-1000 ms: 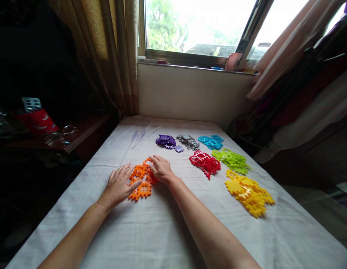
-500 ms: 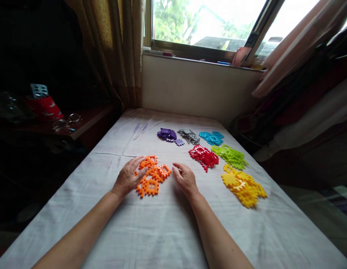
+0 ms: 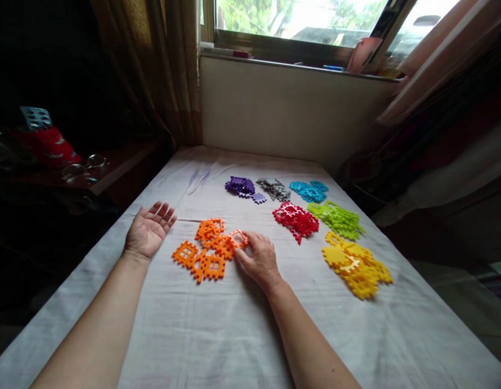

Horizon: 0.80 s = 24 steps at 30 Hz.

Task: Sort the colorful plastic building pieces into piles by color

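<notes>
A spread of orange plastic interlocking pieces [image 3: 212,254], some with window-like cutouts, lies on the cloth-covered bed or table [image 3: 202,329]. To the left of it, my left hand [image 3: 147,232] is turned palm up, fingers apart, holding nothing. At the right end of the orange spread, my right hand [image 3: 258,256] has its thumb and fingers closed around the edge of a square orange frame piece [image 3: 237,237]. Part of that piece is hidden by the fingers.
Purple [image 3: 240,185], grey [image 3: 273,189], blue [image 3: 309,191], red [image 3: 296,220], lime green [image 3: 337,219] and yellow pieces [image 3: 358,267] lie in separate piles. On a side shelf at left are glasses [image 3: 86,167] and a red container [image 3: 52,147]. Clothes hang at right.
My left hand has moved off the orange pieces to the left and turned palm up, uncovering a windowed piece. My right hand has moved left onto the orange frame piece.
</notes>
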### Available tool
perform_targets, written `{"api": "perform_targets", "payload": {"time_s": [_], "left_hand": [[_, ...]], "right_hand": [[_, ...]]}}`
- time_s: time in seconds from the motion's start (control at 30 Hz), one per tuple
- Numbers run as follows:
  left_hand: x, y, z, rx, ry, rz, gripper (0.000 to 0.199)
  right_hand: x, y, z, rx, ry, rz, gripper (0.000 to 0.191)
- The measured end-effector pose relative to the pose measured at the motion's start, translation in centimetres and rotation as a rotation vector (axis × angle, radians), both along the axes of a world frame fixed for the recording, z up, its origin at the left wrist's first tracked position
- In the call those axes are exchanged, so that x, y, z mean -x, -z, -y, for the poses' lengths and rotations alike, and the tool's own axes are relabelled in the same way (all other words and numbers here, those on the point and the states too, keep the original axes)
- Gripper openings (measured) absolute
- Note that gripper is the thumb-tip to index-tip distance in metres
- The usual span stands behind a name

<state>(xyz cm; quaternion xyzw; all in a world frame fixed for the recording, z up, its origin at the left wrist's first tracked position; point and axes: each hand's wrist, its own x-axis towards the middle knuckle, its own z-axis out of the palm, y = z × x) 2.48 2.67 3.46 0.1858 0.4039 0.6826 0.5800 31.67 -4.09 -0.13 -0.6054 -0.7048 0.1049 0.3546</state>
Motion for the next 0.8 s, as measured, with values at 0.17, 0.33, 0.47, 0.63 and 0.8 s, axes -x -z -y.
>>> {"api": "perform_targets", "payload": {"time_s": [0.17, 0.33, 0.47, 0.63, 0.8], "left_hand": [[0.3, 0.1, 0.0, 0.016, 0.005, 0.053, 0.026], [0.4, 0.3, -0.1, 0.016, -0.007, 0.064, 0.028], [0.4, 0.4, -0.1, 0.011, -0.009, 0.076, 0.026], [0.5, 0.5, -0.2, 0.001, -0.007, 0.093, 0.022], [0.3, 0.3, -0.1, 0.012, -0.01, 0.099, 0.024]], "right_hand": [[-2.6, 0.5, -1.1, -0.016, 0.236, 0.024, 0.035], [-4.2, 0.9, -1.7, -0.021, 0.336, 0.077, 0.035], [-4.2, 1.2, -1.7, -0.016, 0.311, 0.105, 0.037], [-3.6, 0.9, -1.3, -0.066, 0.278, 0.115, 0.032], [-1.2, -0.1, -0.1, -0.107, -0.001, 0.11, 0.024]]}}
